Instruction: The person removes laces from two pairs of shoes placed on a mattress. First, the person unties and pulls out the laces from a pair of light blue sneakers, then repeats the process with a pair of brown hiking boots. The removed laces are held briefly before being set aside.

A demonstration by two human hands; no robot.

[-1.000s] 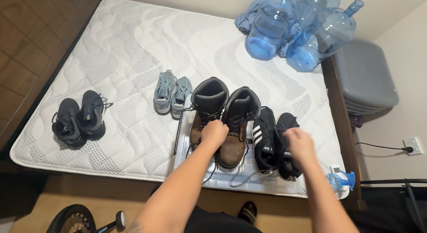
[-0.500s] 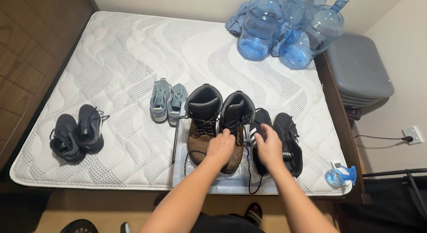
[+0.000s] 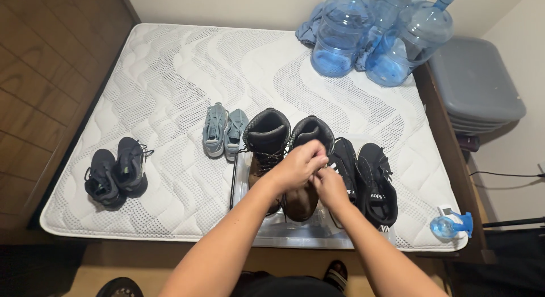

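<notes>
Where the bare white mattress (image 3: pixel 170 93) fills most of the view, three blue water jugs (image 3: pixel 386 36) crowd its far right corner. A clear plastic tray (image 3: pixel 284 232) at the near edge carries brown boots (image 3: pixel 267 138) and black sneakers (image 3: pixel 372 180). Dark sneakers (image 3: pixel 116 171) lie well left; small grey-blue shoes (image 3: pixel 224 132) just beside the tray. Left hand (image 3: pixel 298 165) and right hand (image 3: pixel 329 186) meet over the right boot (image 3: pixel 304 198), fingers curled; cannot tell what the grip closes on
</notes>
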